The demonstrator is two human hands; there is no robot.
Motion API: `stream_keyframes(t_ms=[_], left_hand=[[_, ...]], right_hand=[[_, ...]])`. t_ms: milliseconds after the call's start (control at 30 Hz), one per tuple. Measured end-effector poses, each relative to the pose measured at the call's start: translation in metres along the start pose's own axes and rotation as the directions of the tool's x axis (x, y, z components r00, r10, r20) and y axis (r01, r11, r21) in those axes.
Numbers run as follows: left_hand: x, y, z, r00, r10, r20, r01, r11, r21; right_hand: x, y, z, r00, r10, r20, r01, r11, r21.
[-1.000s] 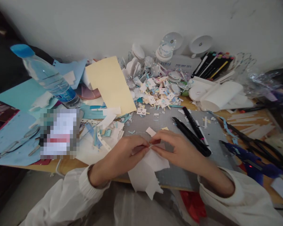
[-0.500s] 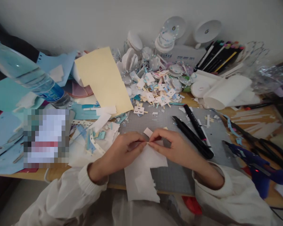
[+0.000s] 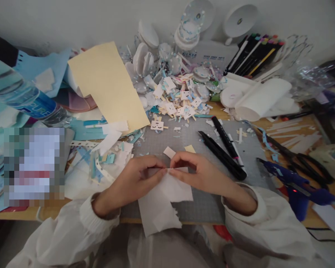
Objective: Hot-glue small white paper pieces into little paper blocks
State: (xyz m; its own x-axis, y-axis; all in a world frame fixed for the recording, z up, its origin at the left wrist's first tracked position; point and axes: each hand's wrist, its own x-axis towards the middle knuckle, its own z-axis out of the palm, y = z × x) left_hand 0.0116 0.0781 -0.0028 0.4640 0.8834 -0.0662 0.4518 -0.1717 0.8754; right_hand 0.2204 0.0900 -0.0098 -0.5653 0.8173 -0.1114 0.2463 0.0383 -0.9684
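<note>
My left hand [image 3: 141, 175] and my right hand [image 3: 197, 171] meet fingertip to fingertip, both closed in a pinch. Whatever lies between the fingertips is too small to make out. Under them a torn white sheet of paper [image 3: 158, 214] hangs over the front edge of the grey cutting mat [image 3: 206, 208]. Just beyond the fingers lie a small white paper piece [image 3: 169, 152] and a small yellow one [image 3: 190, 149]. A black utility knife [image 3: 223, 156] and a black marker [image 3: 225, 137] rest to the right of them.
Small paper figures [image 3: 181, 100] are heaped at the back, beside yellow card [image 3: 111, 89]. A water bottle [image 3: 30, 100] and blurred-out phone [image 3: 36, 163] stand left. On the right are a blue glue gun [image 3: 293, 186], black scissors [image 3: 304, 160] and a white paper roll [image 3: 264, 100].
The whole view has shifted, so most things sit further left and slightly higher. Both hands keep their pinch together above the white paper.
</note>
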Motion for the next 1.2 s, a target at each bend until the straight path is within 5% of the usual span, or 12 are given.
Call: stream_keyframes(t_ms=[367,533,667,833,1033,1200], left_hand=[[0.002,-0.006,0.009,0.988,0.153,-0.027,-0.148,0.978,0.148],[0.002,-0.004,0.007,0.996,0.052,-0.071,-0.051,0.998,0.027],[0.003,-0.005,0.004,0.997,-0.077,0.02,0.079,0.985,-0.151],[0.001,-0.008,-0.003,0.984,-0.086,0.156,0.115,0.976,-0.183],[0.001,-0.007,-0.013,0.982,-0.047,0.184,0.042,0.999,0.034],[-0.014,-0.008,-0.002,0.975,0.166,-0.146,-0.08,0.88,0.469]], right_hand=[[-0.001,0.005,0.005,0.965,-0.261,0.003,0.234,0.863,-0.448],[-0.002,0.006,0.008,0.877,-0.471,0.092,0.437,0.704,-0.561],[-0.001,0.004,0.008,0.819,-0.544,0.185,0.512,0.545,-0.664],[-0.002,0.003,0.003,0.862,-0.502,0.074,0.451,0.69,-0.567],[-0.001,0.006,0.002,0.947,-0.317,0.046,0.303,0.839,-0.451],[0.004,0.026,0.01,0.97,-0.245,0.007,0.217,0.845,-0.49]])
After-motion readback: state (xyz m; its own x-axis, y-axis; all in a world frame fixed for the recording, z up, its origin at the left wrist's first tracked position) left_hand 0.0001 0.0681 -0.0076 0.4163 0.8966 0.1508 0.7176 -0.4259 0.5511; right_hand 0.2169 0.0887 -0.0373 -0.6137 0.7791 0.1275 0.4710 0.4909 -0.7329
